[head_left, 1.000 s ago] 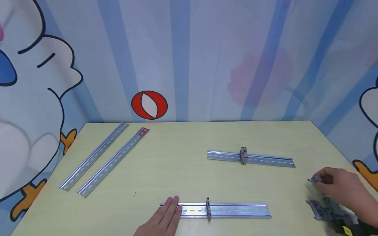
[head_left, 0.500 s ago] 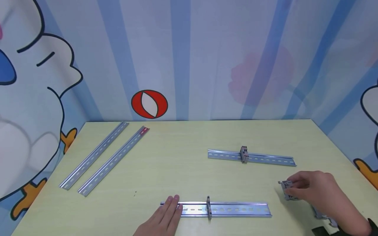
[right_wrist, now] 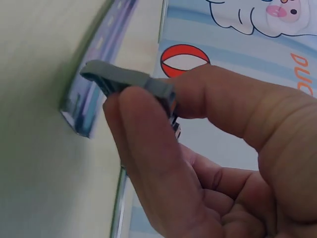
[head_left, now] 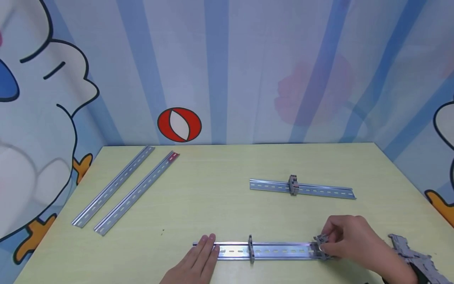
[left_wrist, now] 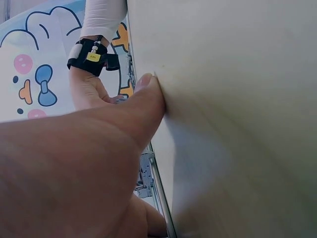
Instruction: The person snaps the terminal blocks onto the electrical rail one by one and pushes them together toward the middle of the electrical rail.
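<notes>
A slotted metal DIN rail (head_left: 283,251) lies across the front of the table, with one thin grey terminal block (head_left: 251,250) upright on it near the middle. My left hand (head_left: 195,260) rests on the rail's left end, fingers straight. At the rail's right end, my right hand (head_left: 354,241) pinches a grey terminal block (right_wrist: 126,77) between thumb and fingers. From the head view I cannot tell whether this block touches the rail; the right wrist view shows it close to the rail end (right_wrist: 81,116). Fingers partly cover the held block.
More grey terminal blocks (head_left: 413,254) lie at the right, partly behind my right wrist. A shorter-looking rail (head_left: 326,191) with grey blocks (head_left: 293,185) on it lies farther back. Two rails (head_left: 113,187) lie slanted on the left, one with a red end (head_left: 173,157).
My right hand has lifted a terminal block from the right-hand pile and carried it left to the front rail's right end. The left hand has stayed on the rail.
</notes>
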`<state>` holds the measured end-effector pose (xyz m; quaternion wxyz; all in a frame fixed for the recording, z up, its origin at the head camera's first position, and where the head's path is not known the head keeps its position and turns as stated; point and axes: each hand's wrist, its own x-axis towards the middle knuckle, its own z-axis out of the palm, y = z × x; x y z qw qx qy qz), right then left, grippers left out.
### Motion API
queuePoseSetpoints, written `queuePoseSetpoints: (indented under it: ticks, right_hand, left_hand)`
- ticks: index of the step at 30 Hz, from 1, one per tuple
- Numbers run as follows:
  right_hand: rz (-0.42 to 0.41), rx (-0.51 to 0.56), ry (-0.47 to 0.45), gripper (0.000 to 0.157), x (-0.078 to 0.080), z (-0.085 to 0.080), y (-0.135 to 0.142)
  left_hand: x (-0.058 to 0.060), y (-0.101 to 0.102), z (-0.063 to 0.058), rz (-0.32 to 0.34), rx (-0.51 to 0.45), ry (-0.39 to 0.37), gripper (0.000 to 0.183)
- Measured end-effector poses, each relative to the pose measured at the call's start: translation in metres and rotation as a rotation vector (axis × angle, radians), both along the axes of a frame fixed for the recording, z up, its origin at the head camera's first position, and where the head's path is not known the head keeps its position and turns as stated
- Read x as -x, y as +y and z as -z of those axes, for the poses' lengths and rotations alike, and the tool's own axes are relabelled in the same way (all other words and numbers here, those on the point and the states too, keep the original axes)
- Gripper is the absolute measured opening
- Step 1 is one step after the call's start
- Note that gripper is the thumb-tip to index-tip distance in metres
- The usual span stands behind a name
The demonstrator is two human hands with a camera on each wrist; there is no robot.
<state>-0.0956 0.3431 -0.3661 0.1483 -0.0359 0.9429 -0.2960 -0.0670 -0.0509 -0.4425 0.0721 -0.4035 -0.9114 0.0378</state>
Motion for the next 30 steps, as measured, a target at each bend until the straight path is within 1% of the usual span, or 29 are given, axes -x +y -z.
queuePoseSetpoints:
  ticks: [2,5,9,11,15,19,21,26,28,30]
  right_hand:
    - [0.001,0.008,-0.014,0.017,0.0,0.004,-0.002]
    - [0.023,0.015,-0.043,0.016,-0.001,0.007,-0.004]
    - [0.055,-0.004,-0.045,0.015,-0.002,0.009,-0.008]
    - [0.071,-0.017,-0.045,0.015,-0.002,0.009,-0.011]
    - [0.107,-0.025,-0.067,0.014,-0.001,0.01,-0.015]
    - [0.121,0.023,-0.102,0.013,0.0,0.01,-0.014]
    - [0.116,0.059,-0.115,0.013,0.001,0.01,-0.012]
    - [0.091,0.113,-0.13,0.011,0.006,0.008,-0.011]
    - [0.083,0.118,-0.129,0.01,0.008,0.006,-0.012]
    - [0.077,0.124,-0.12,0.01,0.008,0.006,-0.013]
  left_hand:
    - [0.0,0.001,0.001,0.006,-0.004,0.003,0.091]
    - [0.0,0.002,0.002,0.019,-0.011,0.035,0.091]
    - [0.001,0.003,0.004,0.032,-0.014,0.079,0.091]
    - [0.001,0.004,0.004,0.036,-0.012,0.085,0.091]
    - [0.0,0.003,0.004,0.038,-0.009,0.075,0.092]
    - [0.0,0.003,0.003,0.035,0.0,0.057,0.092]
    - [-0.001,0.003,0.002,0.03,0.003,0.046,0.093]
    - [0.0,0.003,0.003,0.027,-0.009,0.073,0.094]
    - [0.0,0.003,0.002,0.02,-0.007,0.06,0.096]
    - [0.0,0.004,0.0,0.003,0.006,0.008,0.099]
